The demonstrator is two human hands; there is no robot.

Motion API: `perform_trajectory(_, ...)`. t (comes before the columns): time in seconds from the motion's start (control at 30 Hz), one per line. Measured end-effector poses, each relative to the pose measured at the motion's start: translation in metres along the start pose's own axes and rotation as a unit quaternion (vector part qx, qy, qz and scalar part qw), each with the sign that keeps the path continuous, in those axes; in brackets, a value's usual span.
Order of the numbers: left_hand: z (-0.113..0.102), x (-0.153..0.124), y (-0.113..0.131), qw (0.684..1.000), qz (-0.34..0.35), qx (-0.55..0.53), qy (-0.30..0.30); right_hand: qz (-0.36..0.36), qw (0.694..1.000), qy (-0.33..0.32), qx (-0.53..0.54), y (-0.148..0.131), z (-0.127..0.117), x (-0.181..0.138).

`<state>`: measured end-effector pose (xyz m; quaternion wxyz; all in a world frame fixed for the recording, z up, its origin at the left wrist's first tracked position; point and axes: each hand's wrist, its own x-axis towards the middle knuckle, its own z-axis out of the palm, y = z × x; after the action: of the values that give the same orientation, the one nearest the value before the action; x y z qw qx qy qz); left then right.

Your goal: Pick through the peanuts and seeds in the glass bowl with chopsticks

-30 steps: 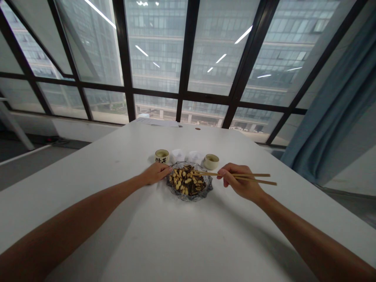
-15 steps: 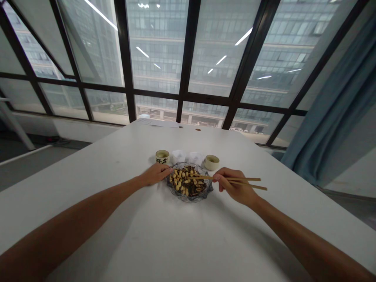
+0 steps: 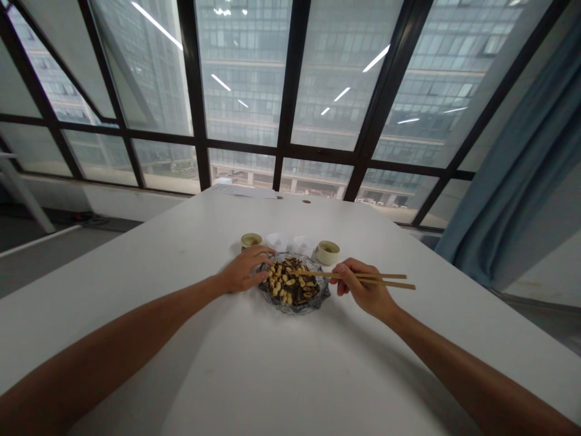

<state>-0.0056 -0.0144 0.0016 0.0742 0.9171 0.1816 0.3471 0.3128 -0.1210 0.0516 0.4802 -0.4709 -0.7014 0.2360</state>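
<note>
In my right hand (image 3: pixel 361 284) I hold a pair of wooden chopsticks (image 3: pixel 388 280), their tips reaching left over a heap of peanuts (image 3: pixel 278 281) mixed with dark thin pieces, perhaps sunflower seeds (image 3: pixel 302 294). The heap fills a bowl lined with crinkled clear plastic (image 3: pixel 295 307). At the bowl's left rim is my left hand (image 3: pixel 242 269), thumb and fingers spread apart with nothing between them. Whether its fingertips touch the plastic I cannot tell. Where the chopstick tips end among the peanuts is hard to make out.
Behind the bowl stand a pale green cup (image 3: pixel 251 239) on the left, another green cup (image 3: pixel 327 252) on the right, and two white containers (image 3: pixel 302 244) between them. The white table (image 3: pixel 290 375) extends to windows. Papers (image 3: pixel 242 191) lie at its far edge; a blue curtain (image 3: pixel 503 181) hangs right.
My left hand has opened, its fingers lifting and spreading at the bowl's left rim, where they gripped it before. The chopsticks have shifted slightly, staying over the peanuts.
</note>
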Motion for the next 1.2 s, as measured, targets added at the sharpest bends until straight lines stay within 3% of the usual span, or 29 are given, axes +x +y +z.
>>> perform_trajectory(0.47, 0.000, -0.001, -0.005, 1.000, -0.012, -0.010, -0.025, -0.056, 0.994, -0.032, -0.091, -0.011, 0.000, -0.003)
perform_trajectory(0.77, 0.000, -0.001, -0.004, 0.999, -0.014, -0.013, -0.026, -0.039, 0.995, -0.043, -0.075, -0.009, 0.002, -0.003)
perform_trajectory(1.2, 0.002, -0.002, -0.007, 0.999, -0.009, -0.026, -0.022, -0.069, 0.994, -0.023, -0.077, -0.002, -0.002, -0.004)
